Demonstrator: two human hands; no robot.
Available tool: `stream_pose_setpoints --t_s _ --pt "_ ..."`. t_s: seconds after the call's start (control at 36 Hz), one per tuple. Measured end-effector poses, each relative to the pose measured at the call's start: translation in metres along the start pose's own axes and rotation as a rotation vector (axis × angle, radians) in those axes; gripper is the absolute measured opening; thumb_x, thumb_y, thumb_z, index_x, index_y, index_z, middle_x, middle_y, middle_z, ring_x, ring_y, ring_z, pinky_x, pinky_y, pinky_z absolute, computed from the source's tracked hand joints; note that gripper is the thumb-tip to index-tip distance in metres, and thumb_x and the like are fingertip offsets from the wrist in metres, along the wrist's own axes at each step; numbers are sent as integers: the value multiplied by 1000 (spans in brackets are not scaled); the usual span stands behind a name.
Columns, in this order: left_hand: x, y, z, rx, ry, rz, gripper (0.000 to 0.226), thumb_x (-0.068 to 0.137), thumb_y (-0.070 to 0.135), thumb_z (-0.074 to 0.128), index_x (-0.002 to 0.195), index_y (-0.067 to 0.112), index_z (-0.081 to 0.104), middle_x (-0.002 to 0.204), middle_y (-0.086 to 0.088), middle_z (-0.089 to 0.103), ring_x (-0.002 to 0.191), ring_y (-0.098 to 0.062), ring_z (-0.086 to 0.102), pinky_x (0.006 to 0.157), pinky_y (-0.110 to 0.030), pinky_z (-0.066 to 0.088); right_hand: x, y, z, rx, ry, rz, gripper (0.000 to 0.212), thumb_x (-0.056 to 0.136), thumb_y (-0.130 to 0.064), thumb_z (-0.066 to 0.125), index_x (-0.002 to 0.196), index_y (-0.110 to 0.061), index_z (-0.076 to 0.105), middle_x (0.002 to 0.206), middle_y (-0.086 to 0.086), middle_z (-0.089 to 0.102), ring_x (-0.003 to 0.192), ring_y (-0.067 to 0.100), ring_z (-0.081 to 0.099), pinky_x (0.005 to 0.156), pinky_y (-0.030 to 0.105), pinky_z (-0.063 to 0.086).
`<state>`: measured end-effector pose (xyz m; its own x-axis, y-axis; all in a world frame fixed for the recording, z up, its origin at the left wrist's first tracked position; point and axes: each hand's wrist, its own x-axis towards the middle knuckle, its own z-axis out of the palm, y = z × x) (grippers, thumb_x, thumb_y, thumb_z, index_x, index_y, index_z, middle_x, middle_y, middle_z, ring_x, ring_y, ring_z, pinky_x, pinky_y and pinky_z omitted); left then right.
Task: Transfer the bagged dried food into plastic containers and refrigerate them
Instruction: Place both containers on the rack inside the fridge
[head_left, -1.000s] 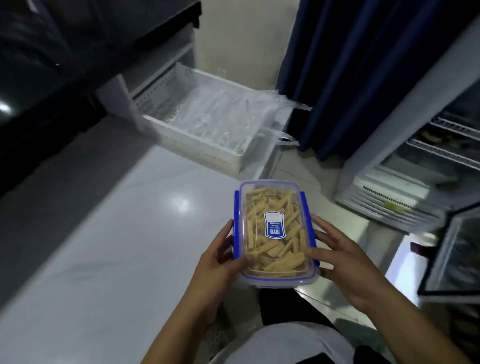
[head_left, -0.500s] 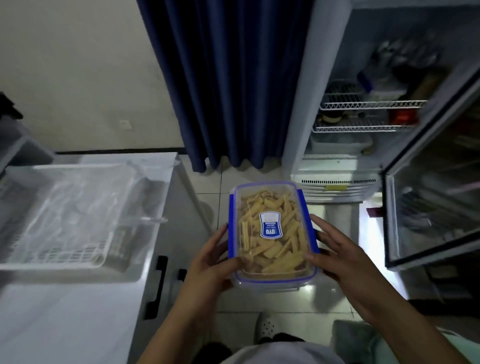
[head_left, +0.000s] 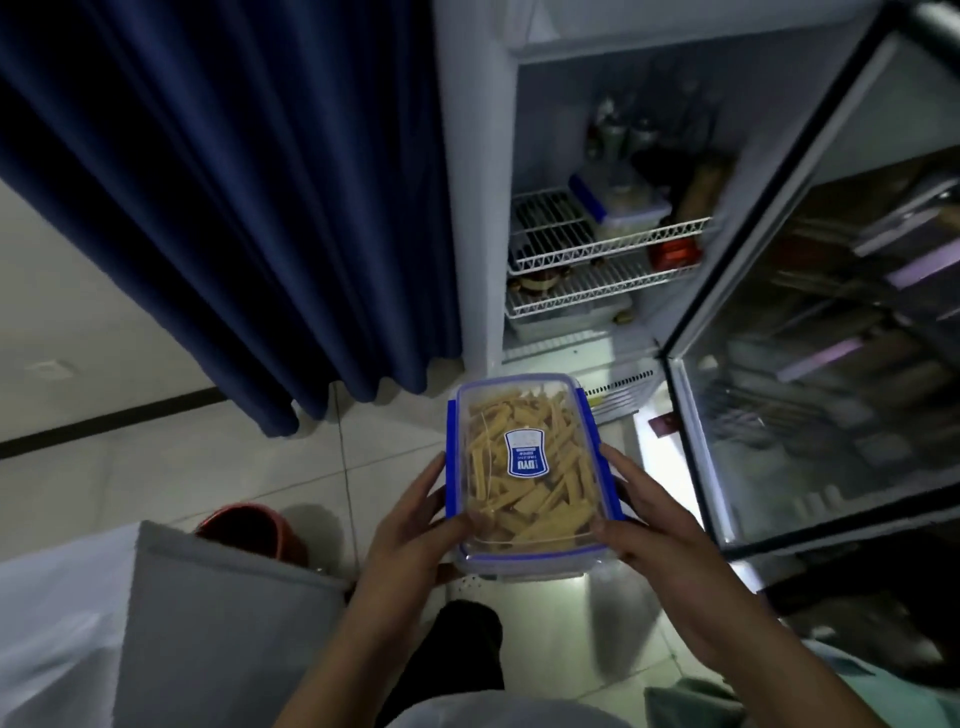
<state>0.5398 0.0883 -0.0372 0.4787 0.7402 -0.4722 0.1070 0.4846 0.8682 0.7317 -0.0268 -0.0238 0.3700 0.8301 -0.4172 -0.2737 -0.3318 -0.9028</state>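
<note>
A clear plastic container (head_left: 527, 415) with blue clips and a blue label is full of pale yellow dried food strips, and its lid is on. I hold it level in front of me, above the floor. My left hand (head_left: 410, 525) grips its left side and my right hand (head_left: 654, 525) grips its right side. Ahead stands a small fridge (head_left: 483, 208) with its inside lit. Another blue-lidded container (head_left: 618, 200) rests on the fridge's upper wire shelf (head_left: 550, 249).
The fridge's glass door (head_left: 810, 332) hangs open to the right. A dark blue curtain (head_left: 234, 197) hangs left of the fridge. A grey counter corner (head_left: 208, 623) is at lower left, with a red bin (head_left: 249, 530) on the tiled floor behind it.
My view has swung right, from the counter and white basket to the open fridge. The container stays in both hands and is now closer to the fridge.
</note>
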Motion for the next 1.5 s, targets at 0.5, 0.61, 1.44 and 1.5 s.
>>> stream_pose_setpoints --t_s 0.5,0.61,1.44,1.5 --pt "235 115 94 211 -316 11 64 93 11 61 128 62 45 119 22 68 105 -3 68 84 -34 53 195 -108 -91 123 319 19 60 87 8 57 126 -38 60 109 -13 73 96 9 71 67 18 53" --pt "273 115 117 199 -243 36 66 94 11 60 130 63 42 122 22 66 107 -3 66 84 -32 53 250 -117 -123 118 236 59 59 86 8 58 128 -32 61 110 -7 74 101 16 71 78 31 52" --pt "420 79 196 569 223 289 84 66 24 89 136 45 45 148 18 21 138 -16 37 112 -34 43 474 -134 -202 55 -130 181 63 78 21 56 126 -20 60 105 10 71 79 18 68 54 23 51" --pt "421 76 199 573 252 337 74 73 12 87 129 41 47 143 26 18 136 -11 36 104 -10 41 479 -136 -203 45 -133 178 62 78 19 58 128 -19 60 110 10 70 89 22 67 59 24 52"
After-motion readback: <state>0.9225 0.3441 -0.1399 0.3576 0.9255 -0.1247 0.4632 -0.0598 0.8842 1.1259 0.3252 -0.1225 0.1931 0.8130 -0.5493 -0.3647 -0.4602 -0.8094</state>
